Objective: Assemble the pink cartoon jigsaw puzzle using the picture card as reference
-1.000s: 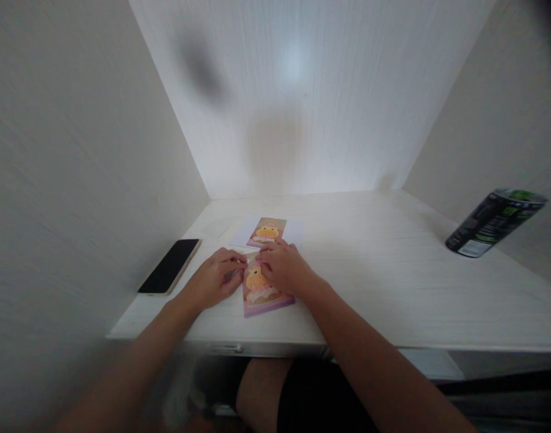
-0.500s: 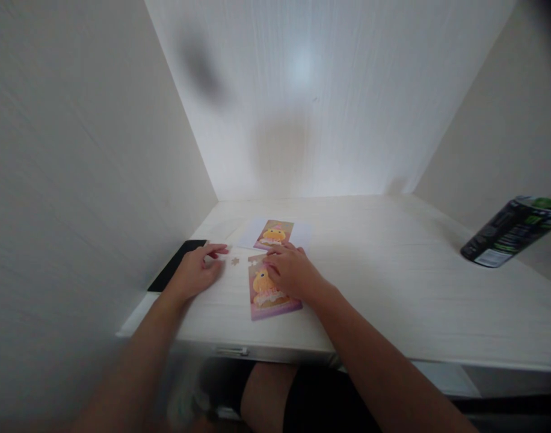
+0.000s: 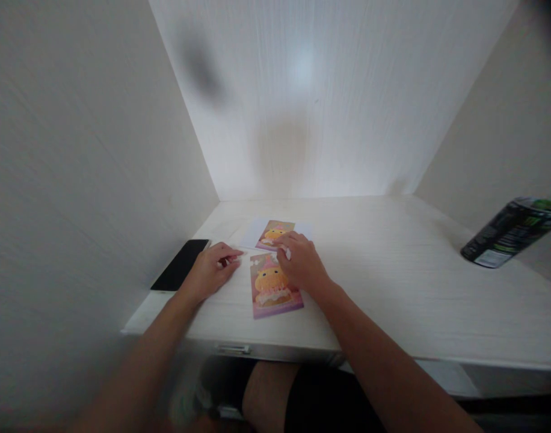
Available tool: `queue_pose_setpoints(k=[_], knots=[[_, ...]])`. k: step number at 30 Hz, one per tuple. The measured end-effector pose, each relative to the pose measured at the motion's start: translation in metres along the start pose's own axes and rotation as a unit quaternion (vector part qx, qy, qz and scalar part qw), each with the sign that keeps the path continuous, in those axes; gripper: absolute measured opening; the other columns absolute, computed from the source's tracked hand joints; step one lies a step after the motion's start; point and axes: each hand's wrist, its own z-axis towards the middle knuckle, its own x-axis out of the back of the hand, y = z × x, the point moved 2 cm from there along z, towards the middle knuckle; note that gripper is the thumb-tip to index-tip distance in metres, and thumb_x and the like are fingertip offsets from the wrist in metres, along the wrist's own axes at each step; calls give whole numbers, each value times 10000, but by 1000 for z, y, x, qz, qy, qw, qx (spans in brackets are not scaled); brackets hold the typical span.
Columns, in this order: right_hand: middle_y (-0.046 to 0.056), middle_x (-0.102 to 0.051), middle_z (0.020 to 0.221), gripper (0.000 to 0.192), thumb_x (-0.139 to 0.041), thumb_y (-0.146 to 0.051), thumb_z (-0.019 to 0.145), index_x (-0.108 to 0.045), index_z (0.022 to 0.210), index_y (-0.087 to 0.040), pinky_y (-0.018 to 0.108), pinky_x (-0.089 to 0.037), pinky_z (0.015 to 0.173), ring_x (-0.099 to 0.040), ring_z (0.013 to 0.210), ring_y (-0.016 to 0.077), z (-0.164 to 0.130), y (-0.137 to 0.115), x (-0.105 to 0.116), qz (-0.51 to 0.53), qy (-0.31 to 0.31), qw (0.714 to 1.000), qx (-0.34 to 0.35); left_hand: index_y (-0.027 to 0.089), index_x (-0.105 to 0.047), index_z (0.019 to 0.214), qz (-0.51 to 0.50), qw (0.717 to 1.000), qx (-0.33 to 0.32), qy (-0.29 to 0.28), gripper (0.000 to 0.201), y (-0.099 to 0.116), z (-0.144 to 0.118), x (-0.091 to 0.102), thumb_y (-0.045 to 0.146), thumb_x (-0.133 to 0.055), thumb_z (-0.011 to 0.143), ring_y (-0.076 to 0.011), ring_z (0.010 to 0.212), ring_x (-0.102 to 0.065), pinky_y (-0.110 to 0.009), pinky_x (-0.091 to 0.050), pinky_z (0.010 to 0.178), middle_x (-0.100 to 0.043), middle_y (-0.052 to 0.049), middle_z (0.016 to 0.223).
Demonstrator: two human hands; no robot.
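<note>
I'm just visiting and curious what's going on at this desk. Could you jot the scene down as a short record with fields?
Setting: pale desk walled in on three sides
Left hand: resting on the desk, fingertips curled near a small piece I can't make out
Right hand: on the top right corner of the picture card
Picture card: pink border, orange cartoon figure, lying flat
Second card: same figure, on white paper behind the hands
Phone: dark, flat, left of the left hand
Can: dark with green, far right

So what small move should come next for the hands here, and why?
Probably the left hand carries what it pinches over to the puzzle card. Its fingertips are closed together beside the card's left edge, and the right hand rests on the card's top right corner. What it pinches is too small to make out.
</note>
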Motion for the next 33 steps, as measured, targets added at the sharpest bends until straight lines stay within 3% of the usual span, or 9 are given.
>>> queue_pose_setpoints(k=[3, 5, 8, 11, 14, 17, 22, 26, 33], knots=[[85, -694, 1066, 246, -513, -139, 861, -700, 1018, -165, 331, -463, 915, -622, 959, 185, 4, 11, 12, 51, 77, 995, -29, 190, -743, 952, -24, 1000, -1, 3, 206, -2, 0, -2, 323, -612, 864, -162, 758, -617, -275, -474, 661, -695, -62, 876], [73, -712, 1020, 237, -523, -148, 864, -702, 1018, -163, 304, -491, 850, -637, 848, 161, 5, 24, 22, 64, 88, 992, -60, 193, -746, 942, -23, 1000, 7, -6, 221, -5, 0, -2, 353, -614, 865, -165, 744, -620, -276, -472, 647, -707, -62, 876], [56, -740, 975, 230, -542, -147, 857, -726, 991, -181, 294, -501, 811, -648, 798, 156, 2, 47, 39, 30, 9, 994, -101, 203, -748, 946, 11, 999, 16, -30, 254, -9, 0, -2, 396, -600, 872, -158, 691, -607, -282, -461, 636, -723, -53, 877], [72, -751, 990, 235, -569, -147, 844, -747, 993, -182, 303, -497, 819, -663, 822, 172, -5, 68, 56, -18, -103, 990, -94, 201, -744, 948, 49, 998, 18, -46, 289, -11, 1, -1, 425, -576, 877, -154, 661, -589, -285, -452, 641, -722, -46, 863], [77, -755, 961, 224, -591, -192, 850, -755, 1001, -182, 295, -501, 776, -670, 802, 178, -12, 78, 66, -15, -176, 980, -88, 190, -737, 916, 75, 996, 18, -47, 314, -11, 2, -1, 445, -562, 864, -162, 667, -585, -288, -450, 636, -701, -48, 832], [64, -753, 933, 214, -586, -232, 868, -757, 990, -194, 281, -492, 732, -664, 778, 171, -13, 72, 64, 7, -200, 976, -84, 192, -733, 883, 86, 995, 15, -41, 313, -12, 4, -2, 446, -552, 856, -163, 655, -580, -289, -448, 624, -682, -43, 806], [87, -714, 954, 208, -636, -335, 859, -751, 948, -186, 288, -471, 744, -643, 822, 186, -12, 45, 43, -47, -196, 978, -43, 199, -727, 903, 75, 997, 12, -20, 297, -9, 3, -3, 430, -546, 863, -150, 632, -567, -279, -452, 605, -681, -40, 833], [81, -694, 992, 144, -606, -189, 854, -725, 933, -173, 268, -461, 775, -628, 847, 164, -13, 37, 35, -40, -200, 979, -21, 178, -715, 927, 69, 997, 1, 17, 265, 0, 3, -3, 380, -552, 872, -151, 679, -575, -265, -445, 594, -660, -51, 850], [39, -726, 917, 269, -556, -75, 818, -698, 1019, -184, 247, -449, 717, -626, 791, 146, -15, 40, 37, 29, -213, 976, -30, 176, -696, 960, 18, 995, -84, 56, 171, 23, 2, -9, 266, -568, 890, -148, 763, -582, -261, -460, 651, -646, -53, 888]])
